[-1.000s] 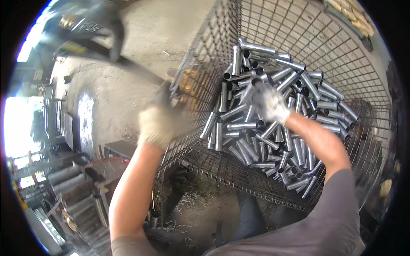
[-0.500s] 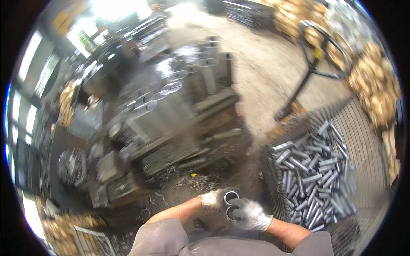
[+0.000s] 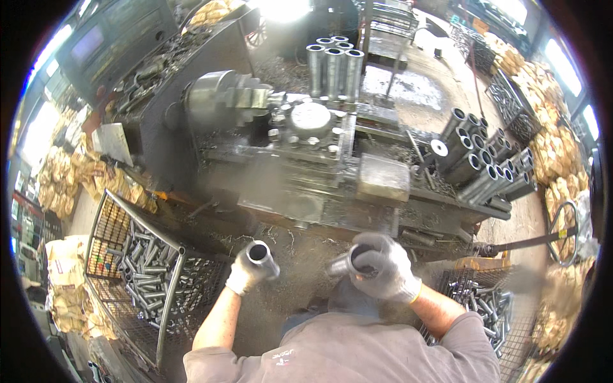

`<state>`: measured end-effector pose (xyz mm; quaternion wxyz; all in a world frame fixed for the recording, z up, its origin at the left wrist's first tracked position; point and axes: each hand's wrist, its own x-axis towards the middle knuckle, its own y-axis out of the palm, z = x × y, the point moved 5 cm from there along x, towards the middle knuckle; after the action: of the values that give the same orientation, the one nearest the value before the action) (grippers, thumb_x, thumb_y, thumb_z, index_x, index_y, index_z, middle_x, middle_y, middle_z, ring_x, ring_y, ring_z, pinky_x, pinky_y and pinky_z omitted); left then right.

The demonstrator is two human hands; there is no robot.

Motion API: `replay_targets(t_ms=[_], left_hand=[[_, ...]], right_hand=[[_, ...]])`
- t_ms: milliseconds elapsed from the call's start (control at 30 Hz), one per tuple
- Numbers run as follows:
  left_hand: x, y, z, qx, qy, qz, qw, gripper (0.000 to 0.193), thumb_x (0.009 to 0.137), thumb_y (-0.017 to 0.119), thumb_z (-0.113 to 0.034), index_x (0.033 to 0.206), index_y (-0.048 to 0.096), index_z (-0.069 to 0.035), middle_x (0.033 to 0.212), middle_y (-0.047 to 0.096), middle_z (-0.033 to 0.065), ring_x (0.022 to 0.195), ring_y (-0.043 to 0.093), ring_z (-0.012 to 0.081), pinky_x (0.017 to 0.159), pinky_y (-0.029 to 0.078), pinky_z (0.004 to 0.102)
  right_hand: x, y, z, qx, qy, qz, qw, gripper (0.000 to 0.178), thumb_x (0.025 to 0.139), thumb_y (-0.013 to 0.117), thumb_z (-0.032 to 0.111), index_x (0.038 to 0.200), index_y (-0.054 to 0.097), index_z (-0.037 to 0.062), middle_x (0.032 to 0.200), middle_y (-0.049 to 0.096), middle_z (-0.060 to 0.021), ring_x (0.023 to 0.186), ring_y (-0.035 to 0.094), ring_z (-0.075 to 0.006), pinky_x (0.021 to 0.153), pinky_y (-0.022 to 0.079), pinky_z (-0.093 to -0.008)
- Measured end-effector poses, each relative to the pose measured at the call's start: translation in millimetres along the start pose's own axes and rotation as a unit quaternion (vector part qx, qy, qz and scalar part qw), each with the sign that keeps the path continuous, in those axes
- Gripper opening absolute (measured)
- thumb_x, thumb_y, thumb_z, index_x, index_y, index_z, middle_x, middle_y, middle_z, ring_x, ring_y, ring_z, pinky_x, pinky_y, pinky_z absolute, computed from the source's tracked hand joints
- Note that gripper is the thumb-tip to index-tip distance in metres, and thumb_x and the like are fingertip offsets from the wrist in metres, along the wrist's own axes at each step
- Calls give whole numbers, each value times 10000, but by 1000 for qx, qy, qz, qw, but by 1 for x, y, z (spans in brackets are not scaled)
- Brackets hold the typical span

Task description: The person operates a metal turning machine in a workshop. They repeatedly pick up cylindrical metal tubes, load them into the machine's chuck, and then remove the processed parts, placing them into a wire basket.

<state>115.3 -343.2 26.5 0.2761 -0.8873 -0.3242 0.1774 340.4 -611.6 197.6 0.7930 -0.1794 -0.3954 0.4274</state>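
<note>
My left hand [image 3: 245,272], in a pale work glove, is closed around a short metal tube [image 3: 271,264] whose round open end faces up. Apart from it, my right hand [image 3: 388,273], gloved in grey and white, grips a second metal tube [image 3: 340,264], tilted to the left. Its fingers wrap over the tube's near end and hide part of it. Beyond both hands stands a lathe with a grey chuck [image 3: 220,97] and a round-topped tool post [image 3: 310,117]. Neither tube touches the machine.
Wire-mesh bins of short metal tubes stand at left [image 3: 176,281] and lower right [image 3: 504,281]. Upright tubes [image 3: 333,67] stand behind the tool post; more tubes [image 3: 488,159] cluster on the lathe's right end. A pallet-jack handle [image 3: 536,241] juts in at right. Metal shavings litter the floor.
My view has swung so the lathe now lies straight ahead and the bin of tubes sits farther right. My hands, close together before, have moved apart, each with a tube.
</note>
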Motion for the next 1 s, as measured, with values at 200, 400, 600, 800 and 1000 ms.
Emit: replay_targets(t_ms=[200,400,600,800,1000], left_hand=[[99,-102,-95,-171,31,-46,984,518,703,923,6,1164,700,-72,1116,791,60,1008,765,169,899,644,359],[204,-89,-103,-146,105,2,984,587,652,945,5,1189,725,-80,1128,792,49,1045,754,155,973,600,337],[235,-56,-97,-45,119,79,989,521,834,844,-193,1313,654,-121,1160,761,150,1117,751,318,964,594,413],[234,-117,-96,-57,307,106,944,865,817,815,-58,1591,428,-85,1445,641,223,1387,610,400,1173,500,461],[365,-240,-121,374,407,-236,799,903,721,858,-138,1529,488,17,1526,561,246,1501,474,389,1291,342,503]], right_hand=[[112,39,-10,-22,-41,-6,999,371,635,903,119,957,721,138,1211,699,-121,1019,710,-376,820,597,-479],[170,64,-26,-94,6,86,992,373,696,888,189,1038,742,167,1293,660,-90,1056,689,-352,827,599,-486],[189,67,-19,-161,55,143,975,372,713,869,182,1064,743,174,1319,639,-99,1077,677,-342,842,609,-475],[196,50,11,-174,164,144,960,447,687,910,132,1107,763,99,1462,611,-208,1265,661,-411,995,603,-473],[330,39,14,-189,26,77,979,371,766,847,155,1126,808,75,1405,686,-212,1241,701,-378,1053,571,-462]])
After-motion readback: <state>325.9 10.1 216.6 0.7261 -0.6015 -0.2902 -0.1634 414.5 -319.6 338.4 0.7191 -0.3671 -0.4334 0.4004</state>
